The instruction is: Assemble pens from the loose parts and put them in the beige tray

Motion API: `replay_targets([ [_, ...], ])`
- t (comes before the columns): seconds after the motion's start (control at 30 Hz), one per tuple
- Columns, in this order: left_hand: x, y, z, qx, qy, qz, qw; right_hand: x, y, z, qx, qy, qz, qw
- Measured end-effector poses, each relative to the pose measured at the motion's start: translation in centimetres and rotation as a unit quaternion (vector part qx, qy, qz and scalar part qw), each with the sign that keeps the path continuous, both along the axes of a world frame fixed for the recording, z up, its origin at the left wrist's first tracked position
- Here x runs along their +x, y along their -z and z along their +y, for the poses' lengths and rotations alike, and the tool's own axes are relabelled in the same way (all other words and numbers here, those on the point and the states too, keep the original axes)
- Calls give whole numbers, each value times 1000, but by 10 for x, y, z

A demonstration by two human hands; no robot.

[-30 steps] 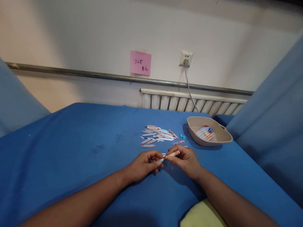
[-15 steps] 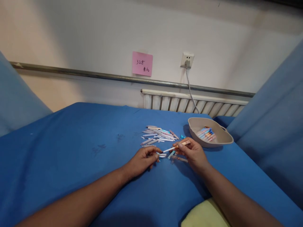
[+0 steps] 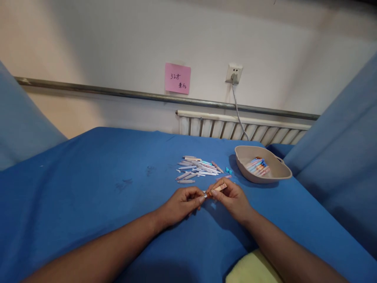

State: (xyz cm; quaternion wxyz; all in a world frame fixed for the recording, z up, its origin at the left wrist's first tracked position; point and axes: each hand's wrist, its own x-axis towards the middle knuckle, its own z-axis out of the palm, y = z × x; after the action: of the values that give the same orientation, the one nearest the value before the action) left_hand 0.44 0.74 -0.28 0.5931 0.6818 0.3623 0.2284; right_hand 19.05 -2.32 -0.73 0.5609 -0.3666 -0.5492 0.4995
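My right hand [image 3: 235, 199] pinches the orange upper part of a pen [image 3: 218, 189] between thumb and fingertips. Just to its left, my left hand [image 3: 184, 202] is closed on a pale, silvery pen barrel [image 3: 205, 194], mostly hidden by the fingers. The two parts meet end to end, low over the blue cloth; whether they are fully joined I cannot tell. Beyond the hands lies a loose pile of pen parts [image 3: 202, 169], mostly white and pale barrels and thin sticks. Small teal pieces [image 3: 228, 170] sit to the right of it.
A beige basket [image 3: 278, 175] holding several coloured pens [image 3: 257, 166] stands at the right on the blue cloth [image 3: 118, 220]. Something yellow and soft [image 3: 253, 269] lies by my right forearm. Behind are a radiator [image 3: 215, 127], a metal rail [image 3: 132, 94] and a plugged-in cable [image 3: 236, 104].
The hands have come closer together. The white refill that stuck out of the orange part is now out of sight, and the orange part meets the barrel in my left hand.
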Motion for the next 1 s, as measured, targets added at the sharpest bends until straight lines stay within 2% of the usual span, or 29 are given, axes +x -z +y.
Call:
replay_targets([
  [0.17,-4,5,8,-1,-17,-15,1000,14,-1,7,-66,74,100,990],
  [0.27,-5,8,12,0,-20,-15,1000,20,-1,9,-72,94,143,983],
  [0.37,-5,7,10,4,-13,1,1000,16,1,7,-57,61,106,991],
  [0.53,-4,3,1,17,33,30,999,3,4,1,-36,-12,13,999],
  [0.73,-4,2,0,40,53,29,997,2,3,1,-49,-48,-19,997],
  [0.9,-5,-2,6,49,-9,25,998,9,1,6,-21,6,-23,1000],
  [1.0,-6,-7,7,68,-45,14,997,13,7,10,-34,-11,-45,998],
])
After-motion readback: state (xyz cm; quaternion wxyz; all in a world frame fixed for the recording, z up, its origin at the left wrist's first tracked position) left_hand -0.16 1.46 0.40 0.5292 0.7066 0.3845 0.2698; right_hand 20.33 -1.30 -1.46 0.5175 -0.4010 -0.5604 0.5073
